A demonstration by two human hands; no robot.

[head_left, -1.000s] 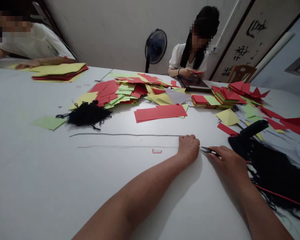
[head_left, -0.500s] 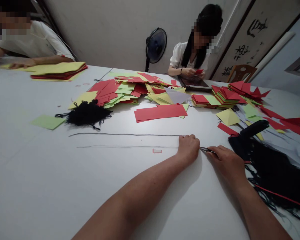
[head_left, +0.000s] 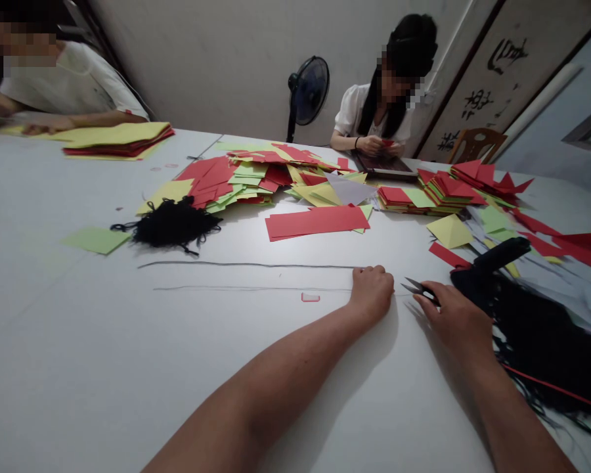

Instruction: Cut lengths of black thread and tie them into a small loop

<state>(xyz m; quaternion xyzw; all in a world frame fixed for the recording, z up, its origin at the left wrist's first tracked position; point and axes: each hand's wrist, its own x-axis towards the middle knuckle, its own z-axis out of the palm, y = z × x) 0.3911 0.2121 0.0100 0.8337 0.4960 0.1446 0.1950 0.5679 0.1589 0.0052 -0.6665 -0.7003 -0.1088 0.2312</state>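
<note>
My left hand rests in a loose fist on the white table, at the right end of a long dark thread and a paler thread. Both threads run left from it. My right hand holds small black-handled thread snips, their open blades pointing left, a little to the right of my left hand. A small red-edged paper scrap lies just below the threads. A dark mass of black threads lies right of my right hand.
Heaps of red, yellow and green paper cover the table's far side, with a black thread tangle in front. A person works at the far edge and another at far left. A black-handled tool lies at right.
My right hand and the snips have moved back to the right, away from my left hand, and the blades now show open. My left hand has not moved.
</note>
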